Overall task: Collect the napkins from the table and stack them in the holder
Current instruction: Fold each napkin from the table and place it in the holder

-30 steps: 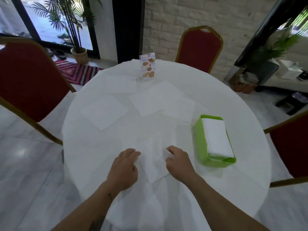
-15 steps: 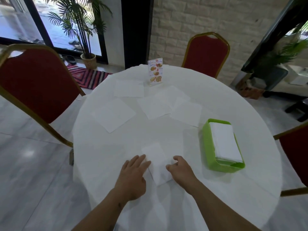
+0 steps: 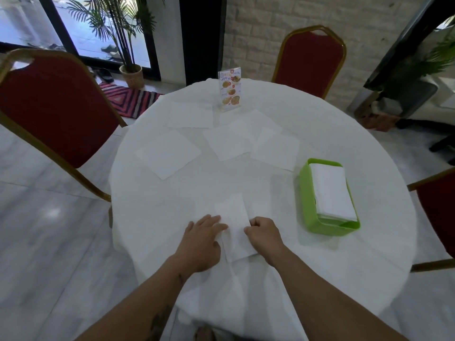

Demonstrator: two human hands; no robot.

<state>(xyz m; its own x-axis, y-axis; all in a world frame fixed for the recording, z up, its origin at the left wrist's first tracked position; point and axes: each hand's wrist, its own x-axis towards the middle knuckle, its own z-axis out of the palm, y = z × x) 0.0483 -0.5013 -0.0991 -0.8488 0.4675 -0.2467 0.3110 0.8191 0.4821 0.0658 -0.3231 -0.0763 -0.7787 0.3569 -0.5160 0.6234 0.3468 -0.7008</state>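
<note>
A folded white napkin (image 3: 234, 227) lies on the white tablecloth near the table's front edge. My left hand (image 3: 200, 242) rests flat on its left edge, fingers spread. My right hand (image 3: 264, 236) pinches its right edge with curled fingers. To the right stands the green holder (image 3: 305, 205) with a stack of folded napkins (image 3: 331, 190) inside. Several unfolded napkins lie farther back: one at the left (image 3: 168, 153), one at the back left (image 3: 191, 115), overlapping ones in the middle (image 3: 229, 141) and one toward the right (image 3: 275, 150).
A menu card stand (image 3: 230, 88) is upright at the table's far side. Red chairs stand at the left (image 3: 54, 107), far side (image 3: 310, 57) and right (image 3: 438, 207). The round table (image 3: 369, 242) drops off close to my arms.
The napkin between my hands went from a wider, angled sheet to a narrow folded strip. Both hands closed in on its edges, and the view shifted slightly.
</note>
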